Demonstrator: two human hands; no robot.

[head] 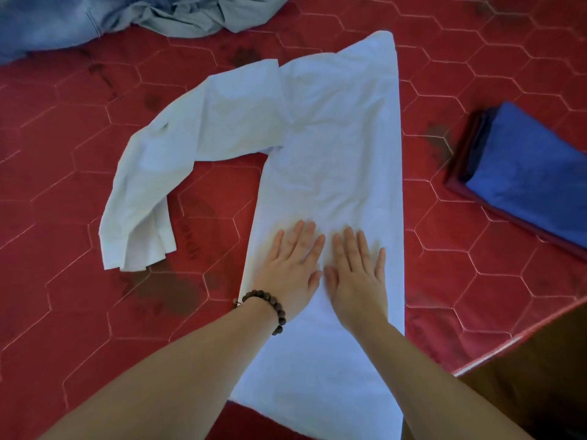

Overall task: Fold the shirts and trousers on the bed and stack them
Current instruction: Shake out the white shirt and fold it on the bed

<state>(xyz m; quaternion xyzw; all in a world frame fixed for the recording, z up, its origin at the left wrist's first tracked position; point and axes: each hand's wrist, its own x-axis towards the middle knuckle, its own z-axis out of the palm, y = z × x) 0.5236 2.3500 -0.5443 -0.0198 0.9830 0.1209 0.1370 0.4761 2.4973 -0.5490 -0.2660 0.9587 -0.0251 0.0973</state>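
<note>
A red quilted bed point(476, 74) carries a white shirt point(333, 138) lying lengthwise at its middle. The left hand point(290, 265) and right hand point(357, 269) press flat on it, side by side, fingers straight. Its sleeve point(165, 166) sprawls leftward and will likely bunch up if it is folded carelessly.

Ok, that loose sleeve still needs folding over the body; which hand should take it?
Probably the left hand. The sleeve of the white shirt sprawls on its side of the body; the right hand would have to cross over. Both lie flat on the shirt.
</note>
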